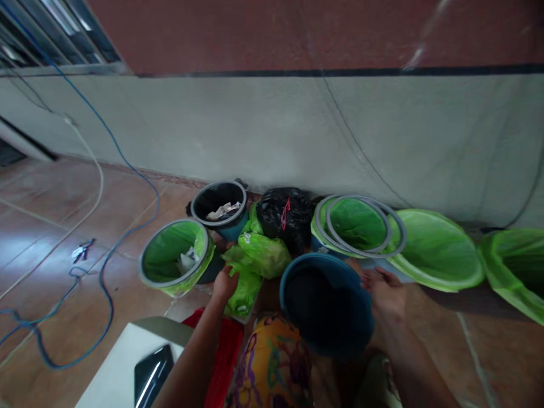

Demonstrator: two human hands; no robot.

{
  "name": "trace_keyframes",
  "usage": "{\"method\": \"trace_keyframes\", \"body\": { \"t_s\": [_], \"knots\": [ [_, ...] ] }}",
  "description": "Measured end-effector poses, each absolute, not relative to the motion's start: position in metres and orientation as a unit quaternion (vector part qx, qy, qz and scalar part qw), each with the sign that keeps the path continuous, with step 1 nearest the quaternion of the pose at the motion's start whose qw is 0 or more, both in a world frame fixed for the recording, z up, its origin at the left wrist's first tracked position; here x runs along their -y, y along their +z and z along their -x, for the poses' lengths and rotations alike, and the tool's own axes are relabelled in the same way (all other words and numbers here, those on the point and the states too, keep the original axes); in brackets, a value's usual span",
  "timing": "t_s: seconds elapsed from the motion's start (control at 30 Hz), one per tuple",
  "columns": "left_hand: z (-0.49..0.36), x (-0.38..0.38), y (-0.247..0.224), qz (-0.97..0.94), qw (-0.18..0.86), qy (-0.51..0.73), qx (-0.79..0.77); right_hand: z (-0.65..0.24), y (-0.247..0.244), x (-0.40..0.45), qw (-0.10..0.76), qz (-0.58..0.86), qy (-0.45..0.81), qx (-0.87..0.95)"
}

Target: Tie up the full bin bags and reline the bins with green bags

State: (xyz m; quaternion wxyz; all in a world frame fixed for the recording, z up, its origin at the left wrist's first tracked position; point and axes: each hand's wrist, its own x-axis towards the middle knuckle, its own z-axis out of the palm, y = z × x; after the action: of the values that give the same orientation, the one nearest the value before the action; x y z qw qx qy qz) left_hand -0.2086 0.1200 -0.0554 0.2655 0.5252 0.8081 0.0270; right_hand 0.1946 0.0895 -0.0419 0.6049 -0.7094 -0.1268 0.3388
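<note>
My left hand (pixel 226 283) is closed at the edge of a green plastic bag (pixel 243 283), its fingers pressed on the plastic. A fuller green bag (pixel 266 254) lies just beyond it. On the right, my right hand (pixel 387 292) is at the right rim of a dark blue bin (pixel 327 306), fingers bent; what it grips is not clear. The bin is tilted and its inside is dark, with no liner visible. Behind it, two loose grey rings (pixel 393 224) rest on a green-lined bin (pixel 355 221).
Left stand a green-lined bin (pixel 170 255) and a black-lined bin (pixel 219 204), both holding waste. A tied black bag (pixel 289 218) leans near the wall. More green-lined bins (pixel 442 249) stand right. A phone (pixel 153 374) lies on a white surface; a blue cable (pixel 111 300) crosses the floor.
</note>
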Motion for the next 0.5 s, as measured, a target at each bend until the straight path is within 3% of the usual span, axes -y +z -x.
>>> {"method": "trace_keyframes", "body": {
  "t_s": [0.17,0.5],
  "knots": [
    [0.203,-0.083,-0.050,-0.511,0.295,0.008,-0.807,-0.122,-0.018,-0.078,0.545,0.695,0.370,0.288],
    [0.196,-0.079,-0.047,-0.492,0.241,-0.067,-0.834,-0.028,-0.009,-0.062,0.254,0.631,0.418,0.602]
  ]
}}
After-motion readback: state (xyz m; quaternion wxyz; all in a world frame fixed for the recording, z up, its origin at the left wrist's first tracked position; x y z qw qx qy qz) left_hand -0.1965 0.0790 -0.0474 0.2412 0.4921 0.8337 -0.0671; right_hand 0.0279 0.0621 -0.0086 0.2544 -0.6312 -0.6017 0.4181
